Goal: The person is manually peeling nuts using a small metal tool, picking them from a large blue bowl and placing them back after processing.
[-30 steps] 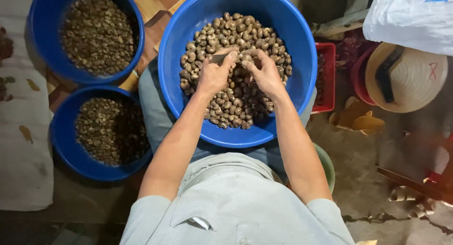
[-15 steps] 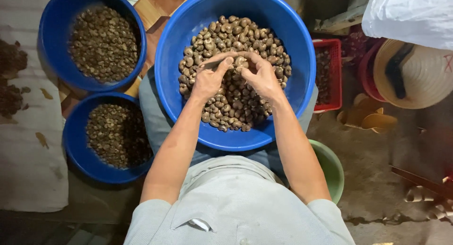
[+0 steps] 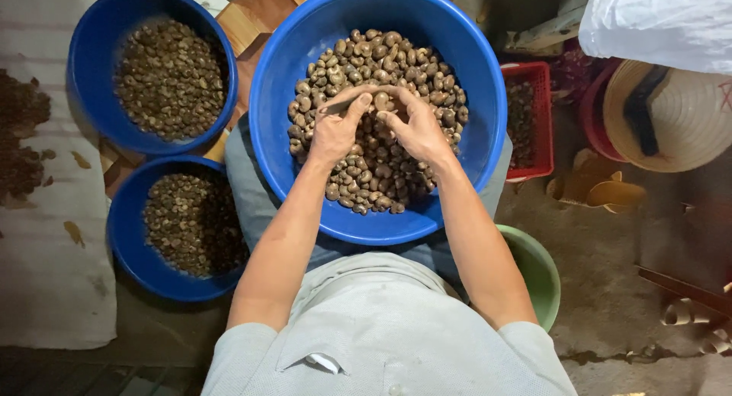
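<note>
A large blue basin (image 3: 282, 75) rests on my lap, filled with a heap of brown nuts (image 3: 381, 53). Both hands work over the heap. My left hand (image 3: 334, 129) is closed on a small dark tool, its thumb stretched toward the middle. My right hand (image 3: 415, 129) pinches a single nut (image 3: 381, 101) between fingertips, right beside the tool's tip. The two hands almost touch above the pile.
Two smaller blue basins (image 3: 91, 114) (image 3: 126, 247) with darker nuts stand at the left, next to a white cloth (image 3: 46, 281). A red crate (image 3: 526, 121), a woven hat (image 3: 679, 121) and a white bag (image 3: 663, 22) lie at the right. A green bowl (image 3: 537, 270) sits by my right elbow.
The hands have shifted slightly; the nut now shows between the fingertips of the right hand. The view has drifted a little to the left.
</note>
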